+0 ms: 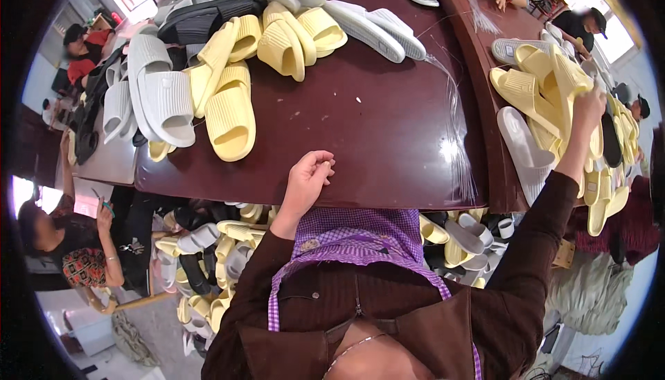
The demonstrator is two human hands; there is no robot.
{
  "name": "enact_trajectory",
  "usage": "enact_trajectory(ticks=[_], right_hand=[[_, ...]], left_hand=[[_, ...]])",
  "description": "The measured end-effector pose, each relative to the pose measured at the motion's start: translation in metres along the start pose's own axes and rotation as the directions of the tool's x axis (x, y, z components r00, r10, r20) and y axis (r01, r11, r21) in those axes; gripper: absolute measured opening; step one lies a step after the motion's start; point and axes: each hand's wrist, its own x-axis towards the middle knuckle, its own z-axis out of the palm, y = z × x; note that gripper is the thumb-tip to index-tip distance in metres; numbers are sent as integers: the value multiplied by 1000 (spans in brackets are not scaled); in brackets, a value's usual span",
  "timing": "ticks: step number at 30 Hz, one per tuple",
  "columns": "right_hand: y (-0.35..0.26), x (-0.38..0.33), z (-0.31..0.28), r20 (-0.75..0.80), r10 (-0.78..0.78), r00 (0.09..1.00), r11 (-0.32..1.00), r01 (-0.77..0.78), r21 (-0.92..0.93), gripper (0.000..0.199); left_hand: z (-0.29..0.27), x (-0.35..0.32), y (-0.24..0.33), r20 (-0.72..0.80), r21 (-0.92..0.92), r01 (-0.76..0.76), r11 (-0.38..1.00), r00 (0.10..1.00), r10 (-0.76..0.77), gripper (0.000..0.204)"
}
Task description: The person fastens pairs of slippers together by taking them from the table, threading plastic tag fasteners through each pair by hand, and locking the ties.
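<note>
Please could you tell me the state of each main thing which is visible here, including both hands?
Left hand: loosely curled, nothing visible in it
Right hand: at the right slipper pile, grip unclear
Front yellow slipper on the left: strap facing up
Black slipper on the left: partly covered
Table: glossy, specked
Pale threads: loose, strewn
Purple checked apron: worn

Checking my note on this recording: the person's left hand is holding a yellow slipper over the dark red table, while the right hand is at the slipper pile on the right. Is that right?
Not quite: the left hand holds no slipper. The head view shows it loosely curled over the dark red table; the right hand is at the slipper pile, as you say.
</note>
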Motion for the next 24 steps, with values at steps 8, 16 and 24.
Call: enact_trajectory(ticks=[8, 16, 24], right_hand=[[-278, -59, 6, 327, -499, 803, 440, -90, 893, 35], [-366, -104, -11, 557, -294, 777, 686, -234, 689, 22], [-297, -107, -129, 289, -287, 913, 640, -42, 768, 22]], left_hand=[[-1, 1, -4, -26, 6, -21, 1000, 999, 21, 21], [1, 0, -7, -49, -17, -52, 998, 997, 51, 20], [-13, 4, 0, 14, -127, 10, 992, 1000, -8, 24]])
